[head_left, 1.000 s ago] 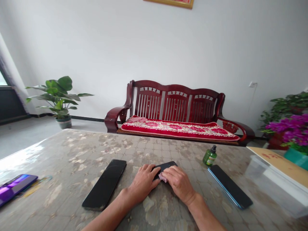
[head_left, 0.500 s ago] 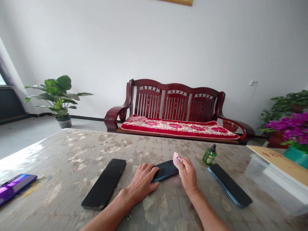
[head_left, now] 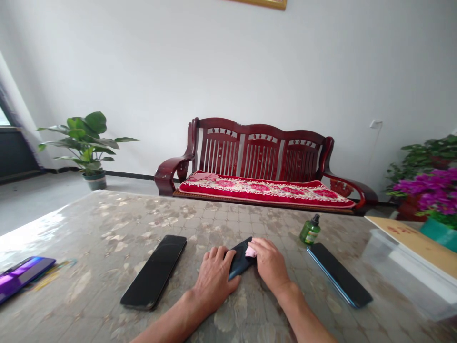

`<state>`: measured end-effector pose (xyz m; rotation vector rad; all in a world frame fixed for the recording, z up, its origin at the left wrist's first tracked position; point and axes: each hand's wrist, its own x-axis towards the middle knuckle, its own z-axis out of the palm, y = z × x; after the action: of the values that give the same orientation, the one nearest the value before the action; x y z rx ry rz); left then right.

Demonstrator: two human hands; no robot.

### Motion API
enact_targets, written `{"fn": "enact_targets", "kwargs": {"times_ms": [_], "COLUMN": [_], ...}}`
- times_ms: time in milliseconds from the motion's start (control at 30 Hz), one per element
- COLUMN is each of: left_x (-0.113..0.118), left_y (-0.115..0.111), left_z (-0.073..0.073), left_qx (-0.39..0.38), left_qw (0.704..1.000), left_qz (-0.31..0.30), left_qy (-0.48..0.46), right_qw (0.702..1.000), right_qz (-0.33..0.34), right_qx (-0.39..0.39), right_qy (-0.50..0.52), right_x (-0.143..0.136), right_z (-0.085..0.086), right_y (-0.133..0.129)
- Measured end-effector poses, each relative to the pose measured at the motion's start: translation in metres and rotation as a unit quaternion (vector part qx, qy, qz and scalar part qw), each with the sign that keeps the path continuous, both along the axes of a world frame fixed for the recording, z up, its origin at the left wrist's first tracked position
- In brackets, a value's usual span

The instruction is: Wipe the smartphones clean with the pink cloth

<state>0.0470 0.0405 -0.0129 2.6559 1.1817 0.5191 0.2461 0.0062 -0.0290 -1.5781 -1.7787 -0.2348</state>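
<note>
A dark blue phone [head_left: 240, 266] lies back up on the patterned tablecloth, turned at a slant. My left hand [head_left: 215, 272] grips its left end between thumb and fingers. Pinched in my right hand [head_left: 270, 261] is a small pink cloth [head_left: 251, 251], pressed on the phone's upper right end near the camera bump, which is mostly covered. To the left rests a larger black phone [head_left: 155, 271], screen up. Another phone with a blue edge [head_left: 339, 274] lies right of my right hand, beside a small green spray bottle [head_left: 310, 230].
A purple phone [head_left: 24, 277] sits at the table's left edge. On the right stand a clear plastic box [head_left: 403, 281], a tan folder [head_left: 414, 238] and purple flowers in a teal pot [head_left: 441, 232]. Beyond the table [head_left: 143, 209] is a red wooden bench [head_left: 260, 152].
My right hand has moved left and down, bringing the pink cloth onto the phone's back. The phone has turned to a steeper slant, with my left hand still on it.
</note>
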Motion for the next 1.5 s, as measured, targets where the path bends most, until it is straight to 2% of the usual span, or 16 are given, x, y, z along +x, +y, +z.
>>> {"fn": "enact_targets", "kwargs": {"times_ms": [100,233,533,767,967,1100,1300,1500], "left_x": [0.002,0.002,0.016,0.029,0.015,0.005,-0.002,-0.006], "left_y": [-0.004,-0.008,-0.027,-0.048,-0.052,-0.052,-0.050,-0.045], "left_z": [0.003,0.008,0.015,0.014,0.012,0.010,0.003,0.005], "left_qx": [0.003,0.013,0.012,-0.016,-0.084,-0.109,-0.107,-0.079], "left_qw": [1.000,0.998,0.991,0.989,0.992,0.992,0.992,0.992], "left_qz": [0.017,0.049,0.077,0.053,-0.007,-0.033,-0.032,-0.079], "left_qy": [0.018,0.044,0.112,0.138,0.095,0.062,0.055,0.061], "right_qw": [0.998,0.993,0.992,0.992,0.990,0.988,0.980,0.984], "right_qz": [0.023,0.064,-0.026,0.008,-0.014,-0.008,-0.016,-0.006], "right_qx": [-0.035,-0.091,-0.100,-0.104,-0.124,-0.135,-0.167,-0.130], "right_qy": [-0.046,-0.050,-0.074,-0.075,-0.070,-0.079,-0.105,-0.118], "right_x": [-0.015,-0.026,-0.009,-0.025,-0.019,-0.028,-0.051,-0.048], "right_z": [0.004,0.009,-0.005,0.007,0.010,0.013,0.019,0.010], "right_y": [-0.006,-0.008,0.001,-0.006,-0.001,-0.007,-0.019,-0.009]}}
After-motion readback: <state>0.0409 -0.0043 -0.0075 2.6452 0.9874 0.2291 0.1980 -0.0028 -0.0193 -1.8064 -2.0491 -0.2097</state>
